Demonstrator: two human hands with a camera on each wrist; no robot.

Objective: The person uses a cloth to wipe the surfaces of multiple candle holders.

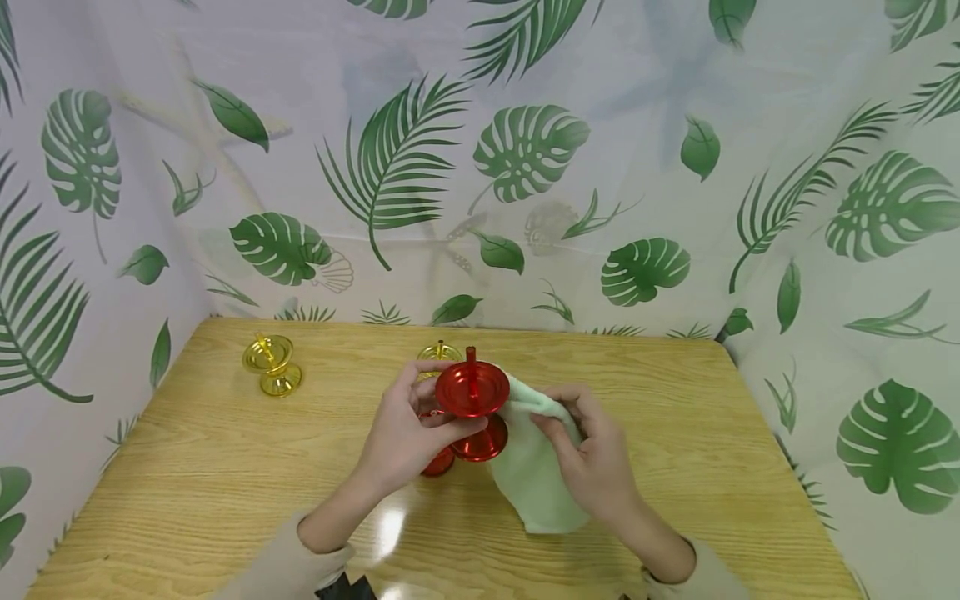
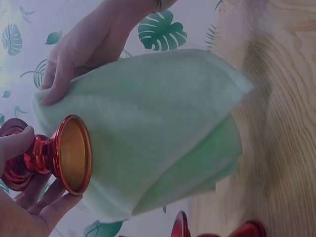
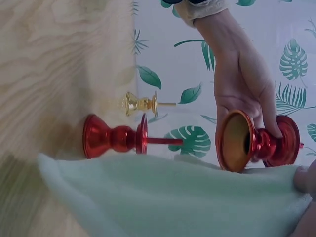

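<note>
A shiny red candle holder, with a dished top, a central spike and a flared hollow base, is held above the table by my left hand. Thumb and fingers wrap its narrow stem in the left wrist view. My right hand pinches a pale green cloth near its upper edge, and the cloth hangs down beside the holder. In the right wrist view, a second red candle holder stands upright on the table; in the head view my left hand and the held one mostly cover it.
One gold candle holder stands at the table's far left. Another gold candle holder is behind my left hand, partly hidden. The wooden table ends at a leaf-patterned cloth backdrop at the back and sides.
</note>
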